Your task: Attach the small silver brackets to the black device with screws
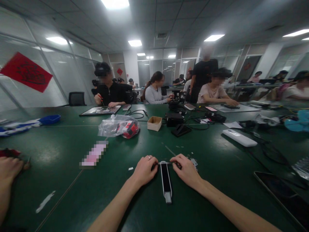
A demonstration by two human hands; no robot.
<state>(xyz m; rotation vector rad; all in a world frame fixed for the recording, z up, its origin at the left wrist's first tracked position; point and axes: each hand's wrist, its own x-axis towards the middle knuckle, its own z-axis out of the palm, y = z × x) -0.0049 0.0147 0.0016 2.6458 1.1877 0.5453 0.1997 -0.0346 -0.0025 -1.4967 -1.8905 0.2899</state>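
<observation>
Both our left hand (145, 169) and right hand (185, 169) curl beside the slim white-framed device (166, 180), grasp unclear; we're likely adjusting its far end, which calls for steadiness next.

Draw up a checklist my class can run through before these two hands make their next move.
1. Narrow white device lies on the table: ok.
2. Left hand by its far end: ok.
3. Right hand across from the left, at the same end: ok.
4. What either hand holds: cannot tell, too small.
5. Space beside the right hand clear: not ok, loose bits lie there.
6. Another person's hand well apart: ok, at far left.
</observation>
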